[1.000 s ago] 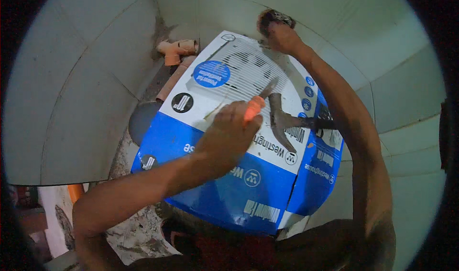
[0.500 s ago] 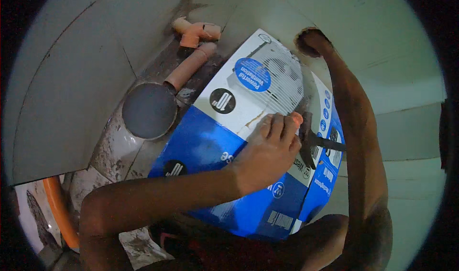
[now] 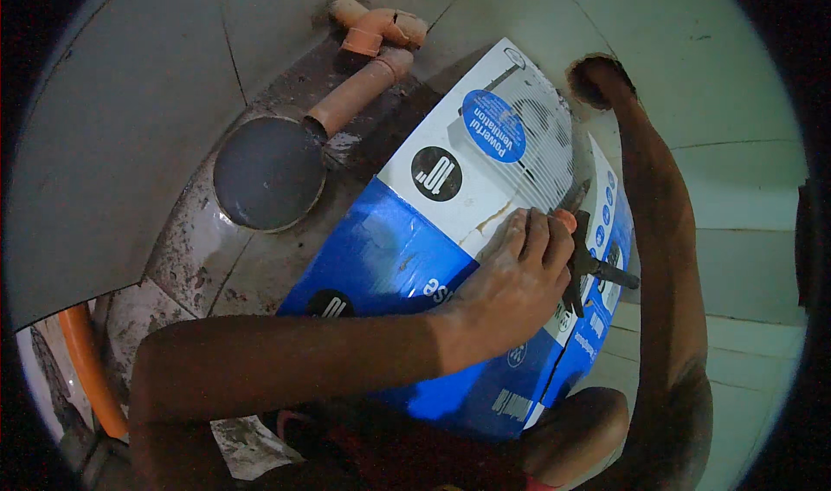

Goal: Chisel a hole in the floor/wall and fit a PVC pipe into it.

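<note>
The left hand [image 3: 519,279] is curled closed over an orange-handled tool [image 3: 564,221], with one rounded end showing past the bent forefinger. That end points away and to the right; the rest is hidden under the palm and fingers, so the full line of the tool cannot be read. The right hand [image 3: 608,80] is sunk in a ragged round hole [image 3: 588,89] in the pale wall [image 3: 710,93], farther off and to the right; whether its fingers are spread or gripping cannot be told.

Just beyond the left fingertips lies a dark hammer [image 3: 582,270]. Its head runs roughly away from the person and its handle points right, ending close to the right forearm [image 3: 666,257].

Under the left hand and the hammer is a blue-and-white box [image 3: 381,240], set with its long axis slanting from near left to far right. The white part is at the far end, the blue nearer the person, and the printing reads upside down from here.

Left of the box sits a grey disc [image 3: 270,175] with a pale rim. A dusty pipe [image 3: 359,93] slants from beside it toward an orange branched fitting [image 3: 374,34]. At the lower left, a bent orange tube [image 3: 89,370] runs downward.
</note>
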`<state>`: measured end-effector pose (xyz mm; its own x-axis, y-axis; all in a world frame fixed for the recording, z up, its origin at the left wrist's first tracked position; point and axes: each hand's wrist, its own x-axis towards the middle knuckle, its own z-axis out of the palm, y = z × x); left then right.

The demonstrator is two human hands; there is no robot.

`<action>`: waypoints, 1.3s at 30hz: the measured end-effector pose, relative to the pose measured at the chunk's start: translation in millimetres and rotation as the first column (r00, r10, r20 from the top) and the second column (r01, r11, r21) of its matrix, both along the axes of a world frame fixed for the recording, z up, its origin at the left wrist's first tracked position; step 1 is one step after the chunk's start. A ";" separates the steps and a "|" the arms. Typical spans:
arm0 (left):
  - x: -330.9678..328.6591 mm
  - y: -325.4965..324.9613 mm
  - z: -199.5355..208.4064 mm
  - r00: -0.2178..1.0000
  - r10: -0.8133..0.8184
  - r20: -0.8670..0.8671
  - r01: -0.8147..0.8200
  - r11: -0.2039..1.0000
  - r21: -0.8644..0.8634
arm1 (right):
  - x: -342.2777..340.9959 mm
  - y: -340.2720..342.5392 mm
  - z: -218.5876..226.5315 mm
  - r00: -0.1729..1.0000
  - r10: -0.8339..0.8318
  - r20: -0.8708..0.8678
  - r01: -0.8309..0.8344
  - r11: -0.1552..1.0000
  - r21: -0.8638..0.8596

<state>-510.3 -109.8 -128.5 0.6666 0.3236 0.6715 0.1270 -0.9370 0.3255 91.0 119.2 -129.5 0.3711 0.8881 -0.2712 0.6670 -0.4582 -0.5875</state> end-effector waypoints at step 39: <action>-16.1 -33.4 24.0 0.998 0.006 0.058 -0.007 1.000 0.014 | -144.8 -63.4 59.5 -0.242 0.435 0.867 -0.438 0.749 -0.498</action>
